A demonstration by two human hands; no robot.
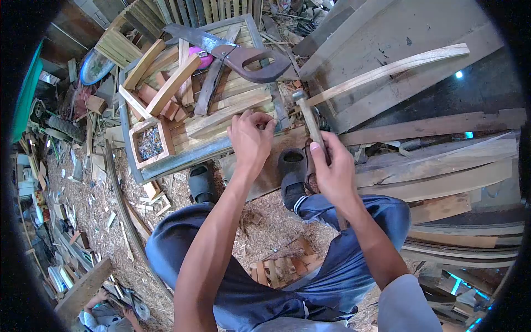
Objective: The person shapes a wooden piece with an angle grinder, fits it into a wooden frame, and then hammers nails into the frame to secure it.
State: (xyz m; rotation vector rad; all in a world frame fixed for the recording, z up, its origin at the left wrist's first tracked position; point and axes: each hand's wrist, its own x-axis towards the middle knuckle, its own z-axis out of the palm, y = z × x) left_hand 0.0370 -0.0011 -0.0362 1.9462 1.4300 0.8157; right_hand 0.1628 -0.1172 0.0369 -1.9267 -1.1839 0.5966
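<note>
My right hand (331, 166) is wrapped round the handle of a hammer (307, 117), whose head points up and away from me. My left hand (251, 135) is over the near right part of a low slatted bench (221, 146), its fingertips pinched together; what they hold, if anything, is too small to tell. Beside those fingers a pale wood strip (229, 115) lies on the slats. A small wooden box of nails (149, 143) sits at the bench's near left corner. Across the far side rests a handsaw (251, 60), next to a pink tape measure (201, 57).
A long curved wood strip (392, 67) extends rightward past the hammer. Boards (442, 166) are stacked at the right. Wood shavings and offcuts cover the floor (99, 221). Another person's hands (99, 296) show at the bottom left. My feet are close to the bench.
</note>
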